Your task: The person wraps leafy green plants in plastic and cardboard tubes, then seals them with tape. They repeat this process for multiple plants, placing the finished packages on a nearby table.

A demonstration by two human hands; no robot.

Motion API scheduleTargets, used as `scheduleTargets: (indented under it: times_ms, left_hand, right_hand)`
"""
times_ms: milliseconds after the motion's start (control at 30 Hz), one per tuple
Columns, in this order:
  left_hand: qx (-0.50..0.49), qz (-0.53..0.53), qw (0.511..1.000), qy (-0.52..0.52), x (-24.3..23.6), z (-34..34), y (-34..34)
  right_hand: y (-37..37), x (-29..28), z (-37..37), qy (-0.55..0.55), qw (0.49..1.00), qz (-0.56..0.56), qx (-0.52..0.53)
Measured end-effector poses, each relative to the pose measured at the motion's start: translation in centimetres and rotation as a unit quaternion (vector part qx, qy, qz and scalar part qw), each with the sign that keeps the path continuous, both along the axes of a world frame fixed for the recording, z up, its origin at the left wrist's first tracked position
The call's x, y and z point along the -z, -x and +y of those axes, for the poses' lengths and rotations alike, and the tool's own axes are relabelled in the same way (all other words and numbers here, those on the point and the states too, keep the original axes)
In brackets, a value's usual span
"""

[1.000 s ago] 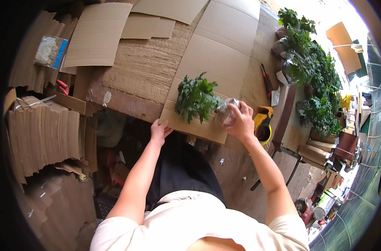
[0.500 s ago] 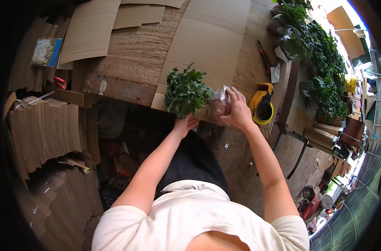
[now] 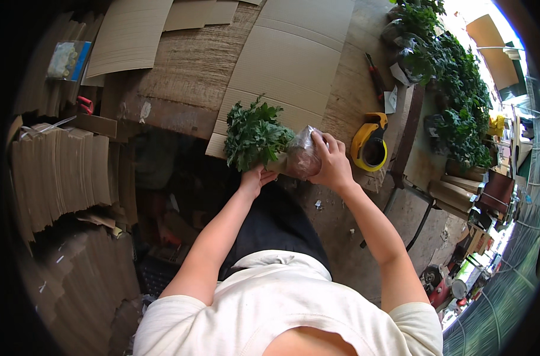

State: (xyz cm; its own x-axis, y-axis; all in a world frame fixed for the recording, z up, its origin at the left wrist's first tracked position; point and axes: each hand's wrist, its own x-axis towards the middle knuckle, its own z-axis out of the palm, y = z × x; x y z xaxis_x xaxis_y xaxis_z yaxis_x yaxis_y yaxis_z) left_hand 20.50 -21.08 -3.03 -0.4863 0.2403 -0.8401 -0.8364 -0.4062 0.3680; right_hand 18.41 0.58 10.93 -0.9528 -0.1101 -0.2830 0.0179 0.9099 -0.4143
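Observation:
A leafy green plant [image 3: 255,133] lies on its side in my hands near the table's front edge. Its root ball [image 3: 303,159] is wrapped in clear plastic and points to the right. My right hand [image 3: 332,163] curls round the wrapped root ball from the right. At the base of the leaves, my left hand [image 3: 258,180] supports the plant from below, some of its fingers hidden by foliage. Beneath and beyond the plant is a long flat cardboard sheet [image 3: 296,56] on the wooden table [image 3: 193,71].
Right of my right hand stands a yellow tape dispenser [image 3: 369,142], with a red-and-black cutter [image 3: 375,77] behind it. Several similar plants [image 3: 459,89] line the far right. Stacked cardboard [image 3: 65,178] fills the left; more sheets [image 3: 130,38] lie at the back left.
The plant and both hands have shifted slightly left, with the root ball turned a little in my right hand. The whole view has also moved a little.

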Motion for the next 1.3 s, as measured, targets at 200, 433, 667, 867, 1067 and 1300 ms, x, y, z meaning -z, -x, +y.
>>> scheduleTargets:
  times_ms: [200,433,667,867,1067,1300]
  left_hand:
    - [0.013,-0.016,1.0,0.005,-0.5,-0.1,0.5]
    - [-0.016,-0.055,0.998,0.005,-1.2,-0.1,0.7]
    - [-0.023,-0.023,0.999,-0.022,-1.4,-0.3,0.4]
    - [0.018,-0.015,0.999,-0.023,-2.0,0.7,1.0]
    - [0.062,-0.072,0.991,-0.094,-3.0,3.9,1.3]
    - [0.052,-0.067,0.994,-0.068,-2.8,4.7,1.4]
  right_hand:
    - [0.0,-0.2,-0.1,0.0,1.0,0.013,0.008]
    - [-3.9,1.0,-3.0,-0.056,0.996,0.063,-0.01]
    - [-5.4,4.9,-3.1,-0.085,0.981,0.175,-0.015]
    - [-0.9,1.7,-0.7,0.016,0.994,0.102,0.022]
    - [2.7,1.0,2.8,0.116,0.992,-0.038,-0.032]
    - [1.4,2.1,1.9,0.101,0.995,-0.001,-0.023]
